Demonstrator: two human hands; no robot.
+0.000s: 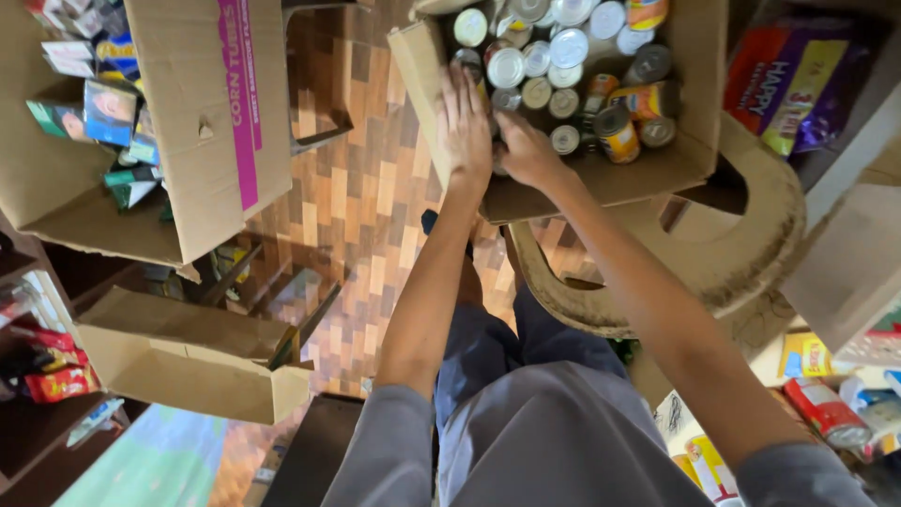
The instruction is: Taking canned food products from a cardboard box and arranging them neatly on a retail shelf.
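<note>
A cardboard box [690, 141] full of several tin cans [568, 47] stands in front of me at the top of the head view. My left hand [466, 127] lies flat, fingers together, against the box's near left wall, close to a silver-topped can [507, 68]. My right hand [527, 150] reaches into the near left corner of the box among the cans; its fingers are hidden, so a grip cannot be made out. Yellow-labelled cans [619, 136] lie on their sides to the right of that hand.
A large open carton [202, 122] with small packets stands at the left, an empty carton [188, 361] below it. A curved cardboard ring [741, 253] sits under the can box. Snack bags [788, 80] and packaged goods [826, 408] are on the right. The floor is wood parquet [361, 202].
</note>
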